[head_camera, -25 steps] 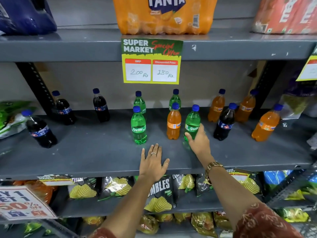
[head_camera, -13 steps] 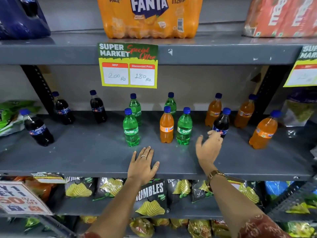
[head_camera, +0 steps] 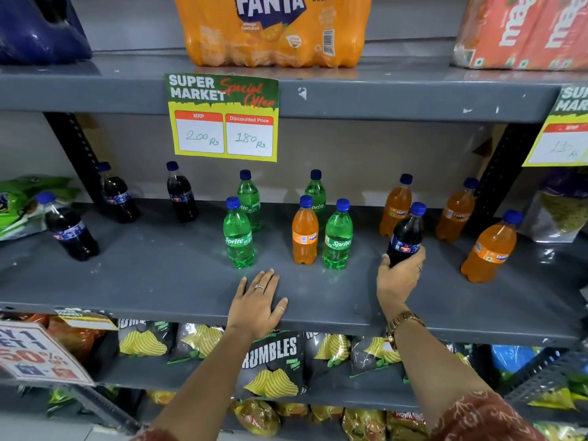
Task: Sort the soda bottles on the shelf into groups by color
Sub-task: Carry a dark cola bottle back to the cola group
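Small blue-capped soda bottles stand on the grey middle shelf (head_camera: 159,275). Three dark cola bottles (head_camera: 71,229) are at the left. Several green Sprite bottles (head_camera: 238,235) stand in the centre, with one orange Fanta bottle (head_camera: 304,233) among them. Three orange Fanta bottles (head_camera: 490,249) stand at the right. My right hand (head_camera: 399,276) grips the base of a dark cola bottle (head_camera: 407,235) among the right-hand orange ones. My left hand (head_camera: 259,302) lies flat on the shelf's front edge, fingers spread, holding nothing.
A price sign (head_camera: 224,119) hangs from the upper shelf, which carries a Fanta multipack (head_camera: 273,27). Black slanted shelf braces (head_camera: 76,148) stand at both back corners. Snack packets (head_camera: 273,364) fill the shelves below. Bagged goods lie at the far left (head_camera: 19,202) and far right (head_camera: 560,211).
My right hand left the green Sprite bottle, moved right and closed on the dark cola bottle. My left hand stayed flat on the shelf edge.
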Demonstrator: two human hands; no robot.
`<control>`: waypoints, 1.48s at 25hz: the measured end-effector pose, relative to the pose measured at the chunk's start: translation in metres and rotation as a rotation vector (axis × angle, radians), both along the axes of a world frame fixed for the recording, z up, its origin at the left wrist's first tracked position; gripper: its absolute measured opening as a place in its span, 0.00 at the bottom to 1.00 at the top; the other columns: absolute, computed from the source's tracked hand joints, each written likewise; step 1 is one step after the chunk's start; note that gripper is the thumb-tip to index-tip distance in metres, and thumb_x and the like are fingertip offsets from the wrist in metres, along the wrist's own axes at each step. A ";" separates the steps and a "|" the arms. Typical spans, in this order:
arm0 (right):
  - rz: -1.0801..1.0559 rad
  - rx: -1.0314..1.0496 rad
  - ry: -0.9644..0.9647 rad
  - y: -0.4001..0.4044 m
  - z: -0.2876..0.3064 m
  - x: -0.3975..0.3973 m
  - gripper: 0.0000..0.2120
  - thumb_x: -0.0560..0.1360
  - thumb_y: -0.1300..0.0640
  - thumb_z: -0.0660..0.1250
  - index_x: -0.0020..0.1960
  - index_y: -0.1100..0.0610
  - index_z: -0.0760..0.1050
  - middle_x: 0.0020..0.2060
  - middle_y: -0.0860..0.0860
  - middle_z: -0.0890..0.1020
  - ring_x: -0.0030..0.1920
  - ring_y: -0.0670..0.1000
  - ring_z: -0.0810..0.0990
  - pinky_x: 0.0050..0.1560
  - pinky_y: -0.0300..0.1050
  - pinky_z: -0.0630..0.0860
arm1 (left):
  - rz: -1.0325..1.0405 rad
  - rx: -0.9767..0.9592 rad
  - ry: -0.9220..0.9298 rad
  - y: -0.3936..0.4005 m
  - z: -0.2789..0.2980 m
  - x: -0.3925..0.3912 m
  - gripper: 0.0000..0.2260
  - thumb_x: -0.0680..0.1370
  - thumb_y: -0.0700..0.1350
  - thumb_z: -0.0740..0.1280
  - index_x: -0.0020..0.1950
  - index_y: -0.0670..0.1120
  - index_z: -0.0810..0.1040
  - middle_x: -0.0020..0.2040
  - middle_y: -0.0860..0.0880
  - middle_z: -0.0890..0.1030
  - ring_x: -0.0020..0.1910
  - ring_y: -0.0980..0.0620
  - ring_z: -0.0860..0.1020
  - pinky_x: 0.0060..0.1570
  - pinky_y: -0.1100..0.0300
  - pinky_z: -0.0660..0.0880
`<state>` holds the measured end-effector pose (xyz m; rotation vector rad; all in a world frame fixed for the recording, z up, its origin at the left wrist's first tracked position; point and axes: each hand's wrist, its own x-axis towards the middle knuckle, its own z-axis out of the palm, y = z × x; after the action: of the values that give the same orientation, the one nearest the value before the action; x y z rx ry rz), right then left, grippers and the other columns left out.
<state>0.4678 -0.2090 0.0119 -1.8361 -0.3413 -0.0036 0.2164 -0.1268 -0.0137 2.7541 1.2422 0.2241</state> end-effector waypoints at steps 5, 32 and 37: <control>-0.027 -0.098 -0.043 -0.002 0.003 -0.019 0.33 0.69 0.61 0.70 0.69 0.63 0.59 0.62 0.66 0.70 0.62 0.67 0.69 0.63 0.61 0.68 | 0.002 0.000 0.017 0.001 0.000 0.000 0.42 0.66 0.63 0.32 0.76 0.47 0.51 0.78 0.50 0.53 0.77 0.52 0.49 0.74 0.50 0.43; 0.571 -0.313 -0.265 0.130 0.019 -0.297 0.25 0.63 0.50 0.73 0.53 0.61 0.69 0.52 0.59 0.78 0.53 0.62 0.77 0.50 0.52 0.74 | 0.216 -0.022 0.036 0.112 0.005 -0.209 0.48 0.63 0.70 0.35 0.76 0.44 0.47 0.78 0.47 0.51 0.77 0.50 0.47 0.74 0.46 0.41; 0.592 -0.327 -0.256 0.168 0.020 -0.319 0.25 0.65 0.49 0.73 0.54 0.61 0.68 0.51 0.60 0.79 0.53 0.62 0.77 0.50 0.52 0.74 | 0.229 -0.062 0.024 0.130 0.005 -0.228 0.54 0.59 0.77 0.33 0.76 0.43 0.45 0.78 0.47 0.50 0.77 0.50 0.46 0.75 0.46 0.41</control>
<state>0.1491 -0.0414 0.0317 -1.9918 -1.1094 0.2402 -0.0120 0.0033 -0.0085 2.5679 1.5430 0.1687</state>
